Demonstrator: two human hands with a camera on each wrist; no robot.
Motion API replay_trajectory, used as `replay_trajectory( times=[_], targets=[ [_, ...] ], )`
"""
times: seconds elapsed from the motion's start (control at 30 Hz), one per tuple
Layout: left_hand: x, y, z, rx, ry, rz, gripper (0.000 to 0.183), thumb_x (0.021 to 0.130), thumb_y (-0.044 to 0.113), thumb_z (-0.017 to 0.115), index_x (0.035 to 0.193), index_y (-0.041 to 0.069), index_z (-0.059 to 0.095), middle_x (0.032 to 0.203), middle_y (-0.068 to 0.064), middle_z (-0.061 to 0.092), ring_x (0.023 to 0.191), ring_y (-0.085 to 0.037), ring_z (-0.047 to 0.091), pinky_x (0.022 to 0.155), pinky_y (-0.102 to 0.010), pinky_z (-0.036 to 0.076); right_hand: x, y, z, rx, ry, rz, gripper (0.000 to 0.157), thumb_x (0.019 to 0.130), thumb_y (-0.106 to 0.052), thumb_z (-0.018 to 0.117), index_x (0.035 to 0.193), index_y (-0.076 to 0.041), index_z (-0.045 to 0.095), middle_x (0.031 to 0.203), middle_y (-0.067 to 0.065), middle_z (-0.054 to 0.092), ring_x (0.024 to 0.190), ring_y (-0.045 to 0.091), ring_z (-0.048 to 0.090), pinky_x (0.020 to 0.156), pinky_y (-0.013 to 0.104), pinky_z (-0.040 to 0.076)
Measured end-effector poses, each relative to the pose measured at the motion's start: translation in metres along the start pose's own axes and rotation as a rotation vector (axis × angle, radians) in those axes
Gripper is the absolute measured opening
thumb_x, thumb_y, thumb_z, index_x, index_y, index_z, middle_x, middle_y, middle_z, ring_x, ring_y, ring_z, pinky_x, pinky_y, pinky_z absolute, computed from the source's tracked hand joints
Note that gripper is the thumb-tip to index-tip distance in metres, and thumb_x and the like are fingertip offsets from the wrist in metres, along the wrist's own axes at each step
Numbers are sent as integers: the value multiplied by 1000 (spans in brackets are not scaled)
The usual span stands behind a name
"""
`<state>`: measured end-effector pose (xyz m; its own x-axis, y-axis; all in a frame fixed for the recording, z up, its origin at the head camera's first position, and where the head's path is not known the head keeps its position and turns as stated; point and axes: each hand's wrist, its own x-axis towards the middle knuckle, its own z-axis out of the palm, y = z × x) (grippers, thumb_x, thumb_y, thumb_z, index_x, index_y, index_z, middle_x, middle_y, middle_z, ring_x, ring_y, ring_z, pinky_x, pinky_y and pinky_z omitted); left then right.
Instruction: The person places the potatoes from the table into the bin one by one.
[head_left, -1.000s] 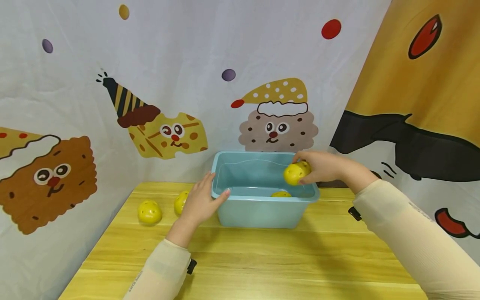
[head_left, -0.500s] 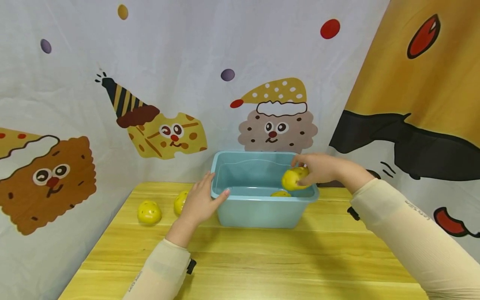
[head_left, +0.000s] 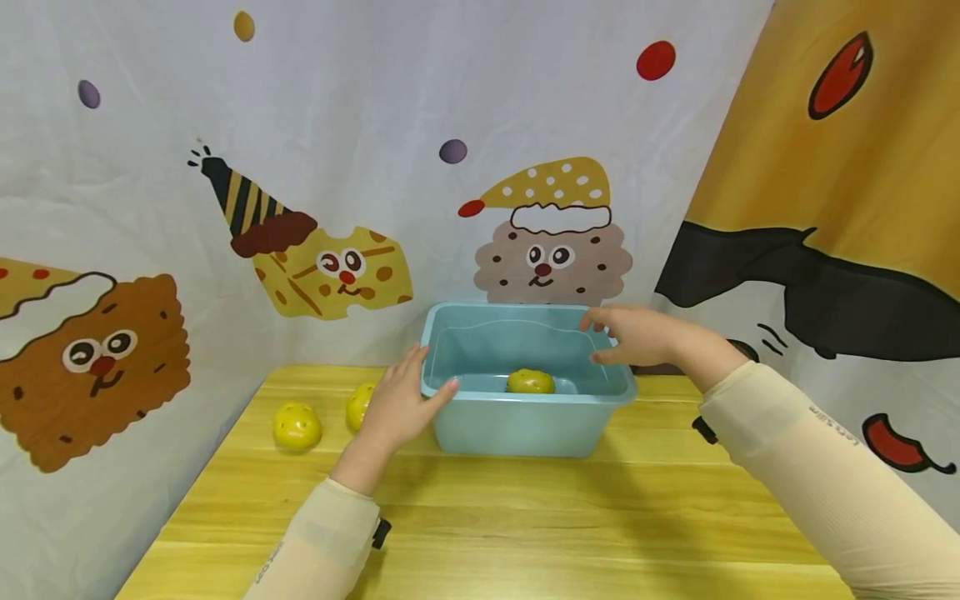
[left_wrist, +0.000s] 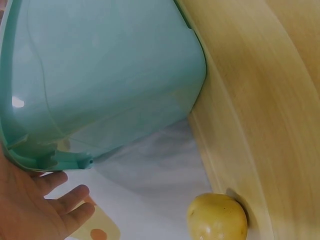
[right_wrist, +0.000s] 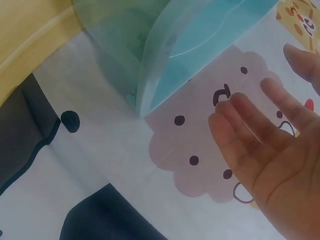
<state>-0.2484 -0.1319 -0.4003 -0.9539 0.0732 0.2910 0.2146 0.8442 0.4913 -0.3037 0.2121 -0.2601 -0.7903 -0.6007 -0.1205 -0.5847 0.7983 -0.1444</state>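
A light blue plastic bin (head_left: 525,425) stands on the wooden table, and a dimpled yellow potato (head_left: 531,382) shows inside it above the front rim. At the bin's left rim is my left hand (head_left: 397,406), fingers spread and thumb over the front corner; in the left wrist view its fingers (left_wrist: 70,200) are loosely bent beside the rim. My right hand (head_left: 641,335) hovers over the bin's right end, holding nothing, its fingers apart. Two more potatoes lie left of the bin: one by itself (head_left: 297,427), and one (head_left: 360,407) partly hidden by my left hand.
Behind the table (head_left: 480,525) hangs a white cloth (head_left: 360,100) printed with cartoon figures, close to the bin's back. A yellow and black print (head_left: 847,250) covers the cloth on the right.
My right hand has let go of a potato, which is now down in the bin, and its fingers have spread. My left hand has stayed at the left rim.
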Motion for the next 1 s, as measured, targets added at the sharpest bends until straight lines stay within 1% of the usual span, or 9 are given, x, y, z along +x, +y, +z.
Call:
replay_trajectory(
  times=[0.17, 0.2, 0.27, 0.4, 0.5, 0.83, 1.0],
  targets=[
    [0, -1, -1, -1, 2, 3, 94, 78, 78, 32, 145, 13, 26, 150, -8, 24, 130, -36, 30, 103, -55, 26, -1, -1, 0, 5, -4, -4, 48, 84, -36, 65, 125, -16, 49, 119, 7, 55, 107, 28, 54, 85, 44, 46],
    [0, 0, -1, -2, 2, 3, 94, 78, 78, 33, 145, 13, 26, 150, -8, 24, 131, -36, 30, 103, -55, 26, -1, -1, 0, 4, -4, -5, 48, 84, -36, 65, 125, -16, 49, 119, 7, 55, 107, 28, 54, 85, 44, 46],
    [-1, 0, -1, -9, 5, 5, 90, 80, 74, 38, 145, 12, 26, 150, -8, 24, 130, -36, 30, 103, -55, 26, -1, -1, 0, 3, -3, -7, 48, 84, -36, 65, 125, -16, 50, 119, 7, 55, 107, 28, 54, 85, 44, 46],
    [-1, -1, -1, -15, 5, 9, 90, 81, 73, 38, 145, 12, 27, 150, -9, 25, 130, -36, 30, 104, -55, 26, -3, -2, 0, 1, -2, -8, 48, 85, -37, 65, 125, -16, 50, 119, 7, 55, 106, 27, 54, 85, 44, 46],
    [-1, 0, -2, -14, 5, 9, 93, 79, 77, 33, 145, 12, 27, 150, -9, 24, 130, -36, 30, 103, -55, 26, -4, -3, -1, 2, 0, -6, 48, 85, -36, 65, 125, -15, 50, 119, 7, 55, 106, 27, 54, 85, 44, 46],
    [-1, -1, 0, -4, 4, 1, 94, 78, 78, 32, 145, 13, 26, 151, -7, 23, 130, -35, 31, 103, -54, 27, -9, -5, 2, -1, 26, -19, 46, 85, -37, 64, 124, -15, 52, 118, 6, 55, 104, 26, 55, 84, 44, 47],
    [0, -2, 0, -4, 4, 5, 94, 78, 78, 33, 145, 13, 26, 150, -8, 24, 130, -36, 31, 103, -54, 26, -12, -5, 5, 10, 29, -25, 46, 85, -39, 63, 123, -16, 52, 118, 5, 56, 103, 26, 55, 85, 44, 47]
  ],
)
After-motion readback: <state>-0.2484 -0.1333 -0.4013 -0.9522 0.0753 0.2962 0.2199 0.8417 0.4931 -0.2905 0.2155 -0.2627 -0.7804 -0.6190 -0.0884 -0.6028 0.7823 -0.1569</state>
